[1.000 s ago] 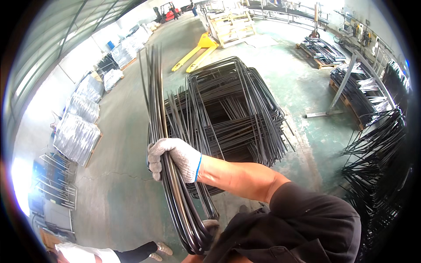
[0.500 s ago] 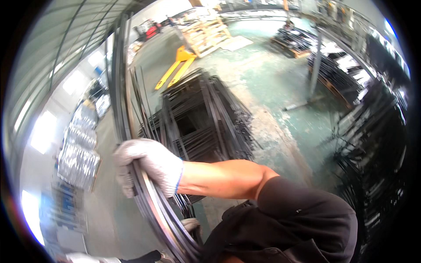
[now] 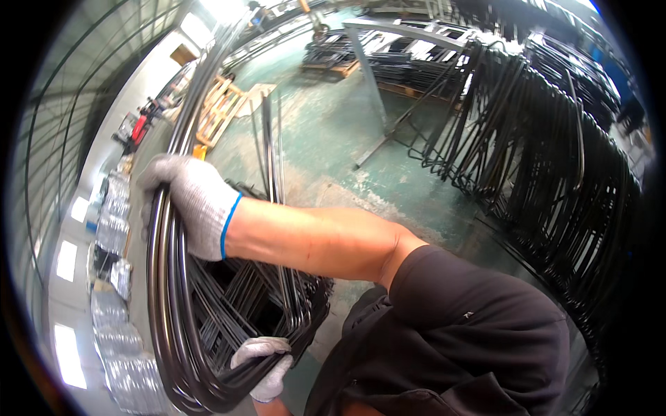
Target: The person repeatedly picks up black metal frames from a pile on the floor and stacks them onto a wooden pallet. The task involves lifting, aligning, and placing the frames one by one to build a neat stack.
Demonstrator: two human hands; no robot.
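I have the bundle of bent metal bars (image 3: 158, 277) raised from 11 to 7 o'clock, with my right hand (image 3: 191, 201) closed around it at 9 o'clock and my left hand (image 3: 273, 379) gripping its lower bend at 7 o'clock. I judge the pick-up complete and release not yet done. Further bars lie unhandled in the stack (image 3: 232, 288) at 8 o'clock and the hanging row (image 3: 541, 173) toward 3 o'clock.
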